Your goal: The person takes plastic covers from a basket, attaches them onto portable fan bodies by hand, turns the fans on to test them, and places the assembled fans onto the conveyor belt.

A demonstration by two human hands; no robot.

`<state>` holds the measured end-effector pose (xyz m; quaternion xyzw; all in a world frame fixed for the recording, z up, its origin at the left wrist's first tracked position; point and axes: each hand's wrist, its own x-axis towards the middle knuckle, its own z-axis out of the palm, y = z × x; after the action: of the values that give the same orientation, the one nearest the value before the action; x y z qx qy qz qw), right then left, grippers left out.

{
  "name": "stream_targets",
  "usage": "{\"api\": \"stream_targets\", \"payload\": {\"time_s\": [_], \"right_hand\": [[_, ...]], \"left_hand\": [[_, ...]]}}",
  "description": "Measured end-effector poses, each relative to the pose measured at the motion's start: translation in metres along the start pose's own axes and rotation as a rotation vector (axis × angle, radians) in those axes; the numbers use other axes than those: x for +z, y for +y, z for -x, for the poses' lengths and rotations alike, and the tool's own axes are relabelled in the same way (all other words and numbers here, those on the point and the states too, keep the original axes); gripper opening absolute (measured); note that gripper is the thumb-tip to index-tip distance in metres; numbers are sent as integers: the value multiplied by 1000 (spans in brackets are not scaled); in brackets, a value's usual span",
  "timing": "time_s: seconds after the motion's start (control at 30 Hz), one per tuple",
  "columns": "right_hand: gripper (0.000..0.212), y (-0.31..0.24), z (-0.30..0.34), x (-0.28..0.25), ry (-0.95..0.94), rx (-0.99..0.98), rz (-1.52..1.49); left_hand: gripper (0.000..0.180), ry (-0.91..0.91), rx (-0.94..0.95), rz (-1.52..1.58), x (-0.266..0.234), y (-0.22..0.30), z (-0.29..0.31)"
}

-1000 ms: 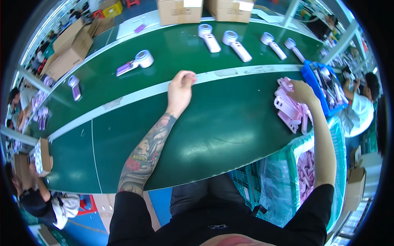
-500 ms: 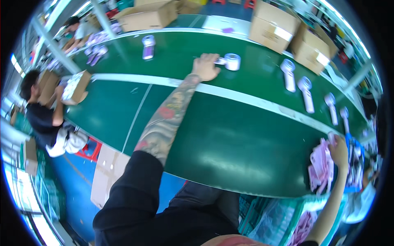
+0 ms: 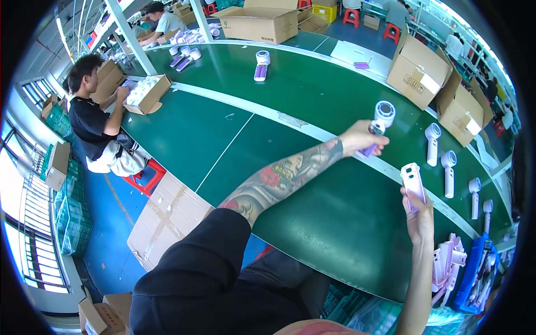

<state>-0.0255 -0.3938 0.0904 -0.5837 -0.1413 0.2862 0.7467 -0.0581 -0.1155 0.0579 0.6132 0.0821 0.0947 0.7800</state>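
Note:
My left hand (image 3: 362, 138) is closed round the handle of a handheld fan (image 3: 384, 113), over the pale strip along the green belt. The fan has a round white head, and its handle is open on the upper side, with purple at the lower end. Raised to the right of it, my right hand (image 3: 419, 218) grips a long, pale pink plastic shell (image 3: 412, 180) with cutouts at its top. The fan and the shell are apart. A pile of pink shells (image 3: 448, 262) lies below my right hand, beside a blue bin (image 3: 472, 285).
Several white handheld fans (image 3: 432, 144) lie along the belt (image 3: 324, 92) at right; another fan (image 3: 261, 66) lies farther left. Cardboard boxes (image 3: 416, 70) stand along the far side. A co-worker (image 3: 92, 117) sits at left by an open carton (image 3: 148, 95).
My left hand has taken hold of the fan and drawn it rightward and nearer. My right hand has risen from the shell pile with one shell. The view has shifted.

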Motion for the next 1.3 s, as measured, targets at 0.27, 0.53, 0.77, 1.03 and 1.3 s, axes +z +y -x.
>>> {"api": "stream_targets", "payload": {"time_s": [0.27, 0.53, 0.77, 1.03, 1.3], "right_hand": [[52, -8, 2, 0, -100, 53, -303], [47, 3, 0, -1, -98, -57, -65], [43, 28, -15, 12, 86, -356, 674], [47, 51, -16, 21, 118, -618, 984], [53, 63, -16, 30, 113, -828, 1137]], "left_hand": [[24, -56, -64, 529, 42, -35, 33], [27, -68, 14, 353, 46, -41, 42], [39, -31, 27, 605, 40, -61, 42], [43, -90, 4, 494, 61, -55, 52], [44, -147, 143, 197, 60, -53, 58]]}}
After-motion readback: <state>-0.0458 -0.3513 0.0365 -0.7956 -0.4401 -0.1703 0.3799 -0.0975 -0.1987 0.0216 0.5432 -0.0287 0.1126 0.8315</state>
